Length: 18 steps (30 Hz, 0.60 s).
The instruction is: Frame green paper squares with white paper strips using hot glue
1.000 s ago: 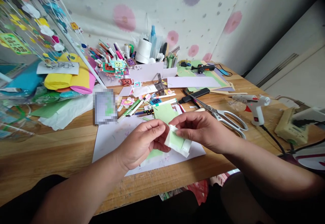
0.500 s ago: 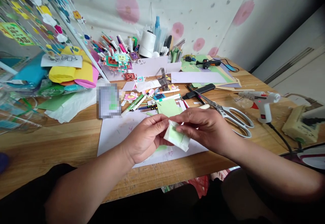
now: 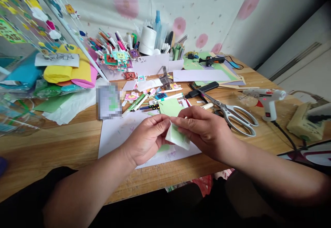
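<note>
In the head view, a small folded paper piece [image 3: 178,136], white with a light green face, sits between the two hands, just above the white sheet [image 3: 116,135] on the wooden table [image 3: 51,152]. The left hand [image 3: 147,140] pinches its upper left corner between thumb and forefinger; the piece lies at 3 o'clock from this hand. The right hand [image 3: 204,131] grips the top edge with fingertips, and the piece lies at 9 o'clock from it. Both hands are closed on the paper, fingertips almost touching each other. Both forearms come in from the lower corners, wrists low near the table edge.

The scissors [image 3: 232,112] lie at 2 o'clock from the right hand, the glue gun [image 3: 263,98] further out the same way.

Compared with half a second ago, the hands have drawn a little closer and the right fingers cover more of the piece.
</note>
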Motion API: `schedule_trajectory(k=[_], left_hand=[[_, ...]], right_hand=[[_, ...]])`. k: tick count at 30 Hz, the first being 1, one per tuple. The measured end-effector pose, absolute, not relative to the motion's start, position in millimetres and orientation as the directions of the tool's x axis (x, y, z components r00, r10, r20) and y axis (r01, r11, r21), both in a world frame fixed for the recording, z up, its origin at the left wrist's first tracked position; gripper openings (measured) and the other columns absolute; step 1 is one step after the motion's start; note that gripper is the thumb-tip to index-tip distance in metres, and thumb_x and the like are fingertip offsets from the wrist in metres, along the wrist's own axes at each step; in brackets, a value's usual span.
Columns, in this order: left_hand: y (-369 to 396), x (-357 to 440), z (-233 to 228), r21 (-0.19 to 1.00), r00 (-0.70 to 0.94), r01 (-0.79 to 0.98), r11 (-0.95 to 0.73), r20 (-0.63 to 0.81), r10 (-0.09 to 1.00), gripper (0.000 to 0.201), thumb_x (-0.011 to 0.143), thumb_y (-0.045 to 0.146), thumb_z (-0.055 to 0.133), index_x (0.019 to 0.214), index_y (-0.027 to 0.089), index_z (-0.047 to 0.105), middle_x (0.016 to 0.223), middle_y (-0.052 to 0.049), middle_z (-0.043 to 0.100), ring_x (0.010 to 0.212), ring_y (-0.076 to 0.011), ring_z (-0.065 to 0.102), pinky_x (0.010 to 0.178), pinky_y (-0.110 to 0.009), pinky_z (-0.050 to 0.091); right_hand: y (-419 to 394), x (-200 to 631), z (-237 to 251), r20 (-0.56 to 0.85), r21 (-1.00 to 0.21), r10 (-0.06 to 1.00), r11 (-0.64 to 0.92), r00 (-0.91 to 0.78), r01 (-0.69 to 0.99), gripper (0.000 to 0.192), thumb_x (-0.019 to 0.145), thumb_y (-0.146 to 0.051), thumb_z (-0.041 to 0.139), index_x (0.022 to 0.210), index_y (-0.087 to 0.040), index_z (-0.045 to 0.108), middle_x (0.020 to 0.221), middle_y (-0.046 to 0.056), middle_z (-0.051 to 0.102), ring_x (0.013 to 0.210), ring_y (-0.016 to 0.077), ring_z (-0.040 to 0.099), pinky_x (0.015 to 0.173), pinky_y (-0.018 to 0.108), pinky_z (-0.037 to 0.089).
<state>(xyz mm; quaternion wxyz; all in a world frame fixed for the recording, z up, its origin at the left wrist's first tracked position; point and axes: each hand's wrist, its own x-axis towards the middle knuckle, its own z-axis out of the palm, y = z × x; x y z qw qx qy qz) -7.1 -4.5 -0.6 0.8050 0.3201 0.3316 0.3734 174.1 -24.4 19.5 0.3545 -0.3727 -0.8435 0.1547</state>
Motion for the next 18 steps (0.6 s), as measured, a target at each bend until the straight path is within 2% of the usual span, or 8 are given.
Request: schedule_trajectory(k=[2, 5, 12, 15, 18], left_hand=[[-4.6, -7.1, -1.4, 0.775, 0.494, -0.385, 0.502, -0.286, 0.821, 0.019, 0.070, 0.028, 0.076, 0.079, 0.015, 0.065, 0.066, 0.001, 0.059, 0.063, -0.0097, 0.053, 0.061, -0.022, 0.045], [-4.7, -7.2, -2.6, 0.791, 0.490, -0.376, 0.482, -0.272, 0.828, 0.018, 0.070, 0.027, 0.076, 0.077, 0.015, 0.066, 0.065, 0.002, 0.058, 0.061, -0.0089, 0.051, 0.061, -0.022, 0.044], [-3.8, -8.4, -0.7, 0.847, 0.456, -0.329, 0.417, -0.244, 0.856, 0.015, 0.071, 0.027, 0.075, 0.075, 0.016, 0.066, 0.065, 0.002, 0.057, 0.062, -0.0082, 0.049, 0.060, -0.020, 0.041], [-3.4, -8.7, 0.6, 0.860, 0.453, -0.324, 0.395, -0.226, 0.863, 0.014, 0.071, 0.027, 0.075, 0.076, 0.016, 0.067, 0.065, 0.003, 0.056, 0.062, -0.0077, 0.048, 0.060, -0.020, 0.040], [-3.3, -8.4, 1.0, 0.874, 0.451, -0.308, 0.376, -0.214, 0.867, 0.015, 0.071, 0.028, 0.074, 0.075, 0.016, 0.067, 0.065, 0.003, 0.056, 0.061, -0.0080, 0.048, 0.059, -0.020, 0.040]], right_hand=[[-24.1, 173.6, 19.5, 0.482, -0.526, 0.739, 0.674, -0.471, 0.519, 0.029, 0.089, -0.014, 0.053, 0.110, -0.025, 0.069, 0.089, 0.005, 0.058, 0.076, 0.0152, 0.057, 0.066, 0.026, 0.049], [-22.1, 172.3, 20.7, 0.479, -0.589, 0.757, 0.653, -0.446, 0.476, 0.027, 0.087, -0.009, 0.054, 0.103, -0.022, 0.071, 0.081, 0.004, 0.054, 0.073, 0.0141, 0.055, 0.063, 0.026, 0.047], [-22.7, 169.4, 26.5, 0.427, -0.732, 0.833, 0.546, -0.351, 0.407, 0.021, 0.080, -0.004, 0.060, 0.088, -0.019, 0.071, 0.078, 0.002, 0.062, 0.072, 0.0141, 0.058, 0.066, 0.028, 0.047], [-24.8, 168.8, 26.6, 0.427, -0.733, 0.848, 0.528, -0.315, 0.428, 0.016, 0.079, -0.004, 0.060, 0.083, -0.017, 0.067, 0.075, 0.002, 0.063, 0.070, 0.0139, 0.057, 0.065, 0.028, 0.047], [-24.9, 168.6, 24.0, 0.475, -0.683, 0.814, 0.581, -0.335, 0.442, 0.017, 0.078, -0.002, 0.059, 0.079, -0.017, 0.066, 0.075, 0.002, 0.061, 0.070, 0.0134, 0.057, 0.065, 0.027, 0.047]])
